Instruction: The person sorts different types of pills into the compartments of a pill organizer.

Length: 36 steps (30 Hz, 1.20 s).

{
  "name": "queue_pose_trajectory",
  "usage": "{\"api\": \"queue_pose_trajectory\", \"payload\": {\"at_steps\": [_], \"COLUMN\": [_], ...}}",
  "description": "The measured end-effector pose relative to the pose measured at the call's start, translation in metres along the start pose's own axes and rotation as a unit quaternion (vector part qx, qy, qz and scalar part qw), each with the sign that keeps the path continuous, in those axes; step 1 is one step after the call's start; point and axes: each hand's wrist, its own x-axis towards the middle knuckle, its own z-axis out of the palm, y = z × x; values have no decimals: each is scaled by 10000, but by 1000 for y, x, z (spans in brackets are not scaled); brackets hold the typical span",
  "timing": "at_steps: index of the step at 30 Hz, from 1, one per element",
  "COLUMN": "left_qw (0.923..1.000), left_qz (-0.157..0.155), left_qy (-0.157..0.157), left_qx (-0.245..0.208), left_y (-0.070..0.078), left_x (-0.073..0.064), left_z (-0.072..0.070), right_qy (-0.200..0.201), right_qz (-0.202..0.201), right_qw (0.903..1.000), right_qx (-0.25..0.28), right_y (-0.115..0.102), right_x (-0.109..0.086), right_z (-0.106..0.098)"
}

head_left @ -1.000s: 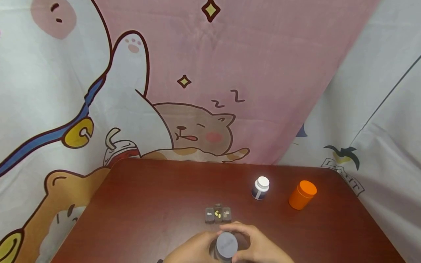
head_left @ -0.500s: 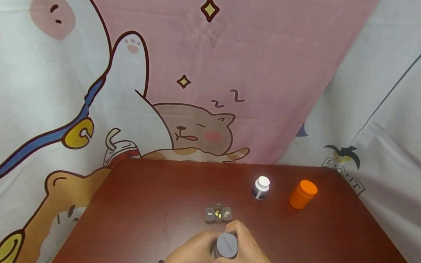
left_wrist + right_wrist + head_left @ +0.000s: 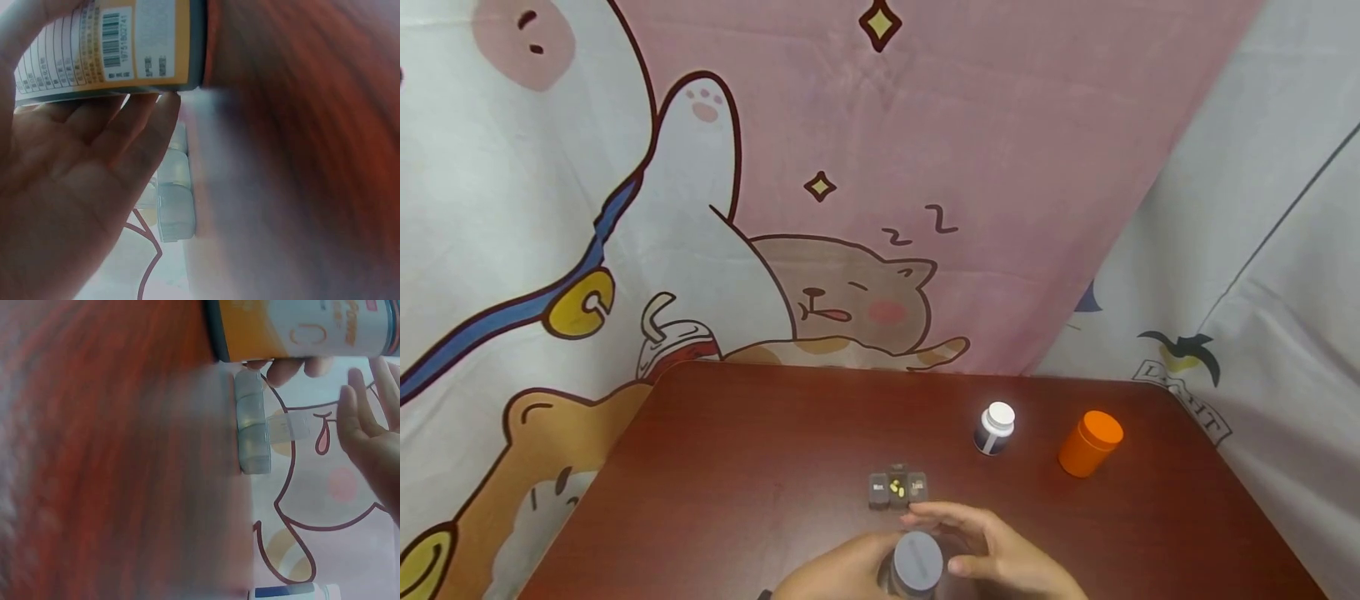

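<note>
My left hand (image 3: 838, 571) grips a dark pill bottle (image 3: 147, 44) with an orange and white label and a grey cap (image 3: 917, 561). The bottle is upright near the table's front. In the left wrist view, the fingers wrap behind its label. My right hand (image 3: 1003, 554) is just right of the cap, fingers spread and apart from it; the right wrist view also has this hand (image 3: 375, 419) off the bottle. Just beyond both hands lies a small grey pill organizer (image 3: 898, 490). Its middle compartment has the lid (image 3: 290, 427) raised, with yellow pills inside.
Farther back on the dark red table (image 3: 760, 442) stands a white-capped bottle (image 3: 995, 429) with a dark label. To its right is an orange jar (image 3: 1091, 444). A cloth with cartoon cats (image 3: 850, 292) hangs behind the table's far edge.
Half a second ago my right hand was closed around the cap; now it has come off to the right, fingers spread. The left hand and bottle have hardly moved.
</note>
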Motion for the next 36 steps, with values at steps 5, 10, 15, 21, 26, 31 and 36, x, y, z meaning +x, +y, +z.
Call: {"api": "queue_pose_trajectory", "payload": {"at_steps": [5,10,15,21,26,31,36], "left_qw": [9998,9999,9996,9988,9983,9963,9964], "left_qz": [197,110,-206,-113,-147,-269,-276], "left_qy": [-88,4,76,433,558,772,727], "left_qx": [37,13,-196,214,27,262,328], "left_y": [0,1,-2,-2,0,-1,2], "left_x": [-1,-1,2,2,2,3,2], "left_z": [-1,-1,0,1,4,3,2], "right_qy": [-279,-82,362,1240,2867,4072,3709], "right_qz": [-86,-85,210,-955,-1348,-811,-766], "right_qw": [9994,9994,9974,9617,8588,7590,7806], "right_qx": [-174,-326,-582,-2251,-4026,-5016,-4972], "right_y": [3,-1,0,10,17,20,17], "right_x": [5,6,1,1,9,17,15], "right_z": [2,7,16,27,48,66,63]}}
